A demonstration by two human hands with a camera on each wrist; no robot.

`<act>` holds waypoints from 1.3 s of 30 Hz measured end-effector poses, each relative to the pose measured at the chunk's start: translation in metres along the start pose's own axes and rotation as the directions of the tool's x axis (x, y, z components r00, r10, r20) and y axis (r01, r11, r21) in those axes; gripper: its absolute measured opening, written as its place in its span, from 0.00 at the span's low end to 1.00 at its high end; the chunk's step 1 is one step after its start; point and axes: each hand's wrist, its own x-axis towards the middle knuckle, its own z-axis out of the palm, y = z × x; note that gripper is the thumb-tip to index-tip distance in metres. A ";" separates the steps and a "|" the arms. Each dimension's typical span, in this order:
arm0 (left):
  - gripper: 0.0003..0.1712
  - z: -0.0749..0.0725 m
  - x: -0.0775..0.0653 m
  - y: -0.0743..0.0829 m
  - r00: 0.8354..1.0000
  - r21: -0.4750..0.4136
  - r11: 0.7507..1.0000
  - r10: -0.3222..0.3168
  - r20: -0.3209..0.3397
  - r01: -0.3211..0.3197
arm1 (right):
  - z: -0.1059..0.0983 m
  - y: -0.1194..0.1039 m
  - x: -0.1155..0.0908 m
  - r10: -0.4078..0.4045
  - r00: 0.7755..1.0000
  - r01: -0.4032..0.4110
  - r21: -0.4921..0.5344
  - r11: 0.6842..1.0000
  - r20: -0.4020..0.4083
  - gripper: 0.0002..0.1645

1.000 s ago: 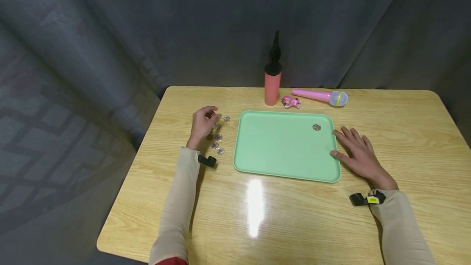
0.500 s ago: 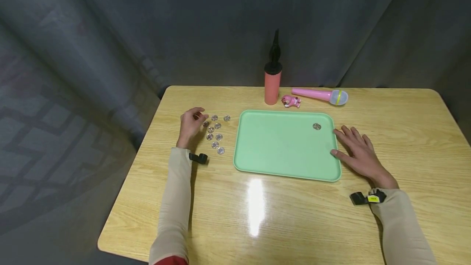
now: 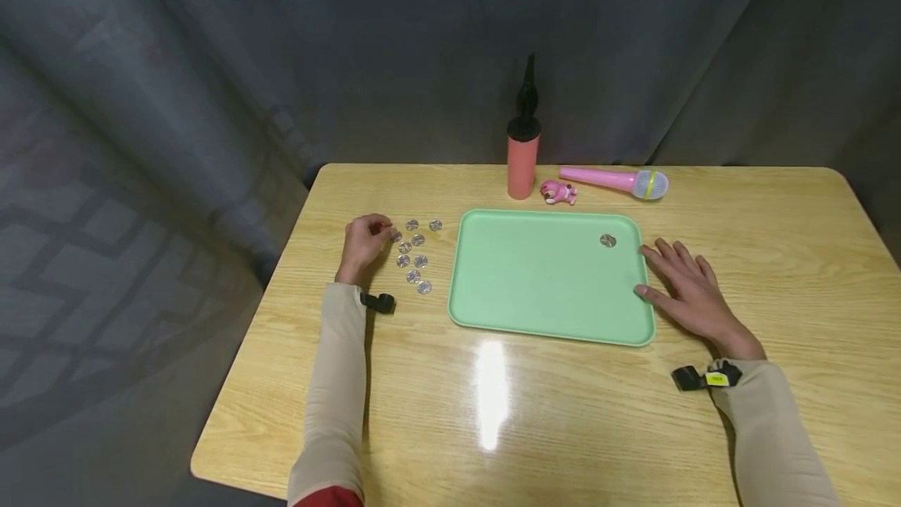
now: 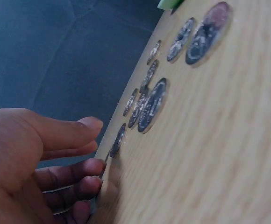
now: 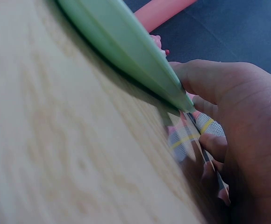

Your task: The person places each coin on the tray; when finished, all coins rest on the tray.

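Observation:
Several round, shiny, coin-like discs (image 3: 420, 261) lie flat on the wooden table, left of a light green tray (image 3: 549, 276). My left hand (image 3: 362, 246) is at the left side of these discs, its fingertips low by the table. In the left wrist view, the thumb and bent fingers stand apart beside the nearest disc (image 4: 117, 140), and no held thing shows between them. One more disc (image 3: 608, 241) lies inside the tray near its far right corner. My right hand (image 3: 690, 292) has its fingers spread, with thumb and forefinger touching the tray's right rim.
Behind the tray stands a red hand pump (image 3: 522, 167) with a black nozzle. A small pink animal figure (image 3: 559, 192) and a pink toy microphone (image 3: 612, 181) lie to its right. Dark curtain (image 3: 422, 53) hangs beyond the table's far edge.
My left hand has moved left from over the discs, uncovering several of them, and its fingertips then came down beside the leftmost disc. The right hand has stayed at the tray's rim.

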 end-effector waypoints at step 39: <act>0.07 0.001 -0.001 0.002 0.999 0.129 0.992 -0.008 0.033 0.004 | 0.003 0.001 -0.003 -0.008 1.000 0.008 0.004 1.000 -0.009 0.43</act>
